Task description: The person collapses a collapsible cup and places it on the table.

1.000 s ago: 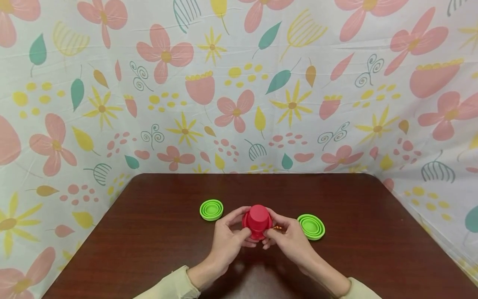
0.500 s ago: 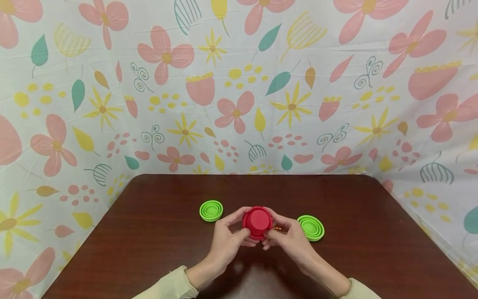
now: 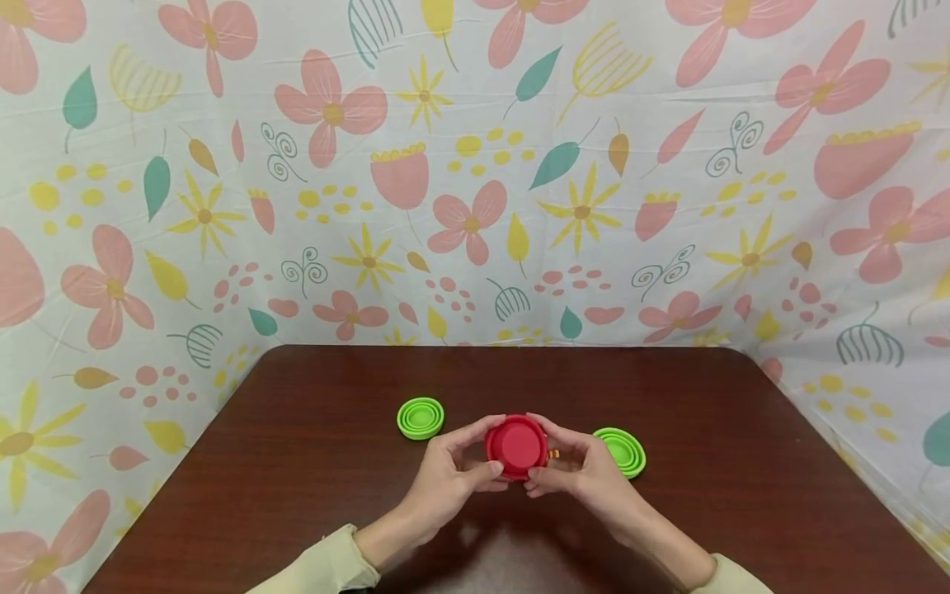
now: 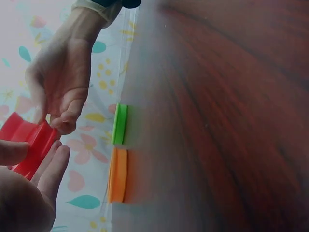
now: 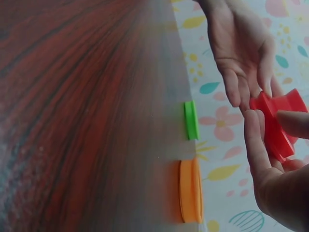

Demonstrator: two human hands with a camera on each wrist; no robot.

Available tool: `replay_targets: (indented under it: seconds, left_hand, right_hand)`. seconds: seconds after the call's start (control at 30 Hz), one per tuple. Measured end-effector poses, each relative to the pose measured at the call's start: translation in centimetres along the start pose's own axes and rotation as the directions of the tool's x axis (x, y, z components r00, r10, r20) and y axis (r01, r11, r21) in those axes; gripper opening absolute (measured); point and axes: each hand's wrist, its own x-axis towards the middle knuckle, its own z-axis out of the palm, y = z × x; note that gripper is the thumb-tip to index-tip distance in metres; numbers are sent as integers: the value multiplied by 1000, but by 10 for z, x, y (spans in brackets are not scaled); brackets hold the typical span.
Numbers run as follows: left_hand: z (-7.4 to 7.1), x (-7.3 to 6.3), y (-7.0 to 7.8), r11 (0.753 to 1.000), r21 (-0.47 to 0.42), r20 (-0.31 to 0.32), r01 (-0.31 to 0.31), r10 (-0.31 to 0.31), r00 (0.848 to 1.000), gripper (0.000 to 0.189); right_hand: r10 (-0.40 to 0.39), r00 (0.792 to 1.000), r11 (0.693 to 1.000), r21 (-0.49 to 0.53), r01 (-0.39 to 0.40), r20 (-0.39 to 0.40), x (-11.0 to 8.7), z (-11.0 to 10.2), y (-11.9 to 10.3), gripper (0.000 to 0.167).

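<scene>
Both hands hold a red collapsible cup (image 3: 519, 447) above the table, its round base facing up toward the head camera. My left hand (image 3: 444, 477) grips its left side, thumb at the near edge and fingers around the far side. The right hand (image 3: 594, 474) grips the opposite side in the same way. From the side, the left wrist view shows the cup's stepped red wall (image 4: 36, 142) between the hands. An orange collapsed cup (image 4: 118, 175) stands on the table beyond; in the head view the hands mostly hide it.
Two green collapsed cups lie on the dark wooden table (image 3: 334, 495): the left one (image 3: 420, 418) beyond the left hand, the right one (image 3: 623, 452) partly behind the right hand. A flower-printed cloth (image 3: 475, 165) hangs behind and at the sides.
The red cup's base stood up above its rim; now it appears round and face-on within the rim. Both hands have kept their hold and shifted slightly right.
</scene>
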Motion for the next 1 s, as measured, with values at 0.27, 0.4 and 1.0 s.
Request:
replay_targets:
  seconds: [0.27, 0.4, 1.0]
  left_hand:
    - [-4, 0, 2, 999, -44, 40, 13, -11, 999, 57]
    - [-1, 1, 4, 998, -57, -12, 36, -37, 999, 47]
    - [4, 3, 8, 996, -74, -68, 59, -64, 996, 37]
  right_hand:
    - [50, 996, 998, 28, -53, 80, -1, -6, -4, 72]
    - [98, 991, 995, 24, -101, 95, -1, -9, -6, 67]
    - [162, 986, 979, 120, -165, 34, 4, -10, -10, 54]
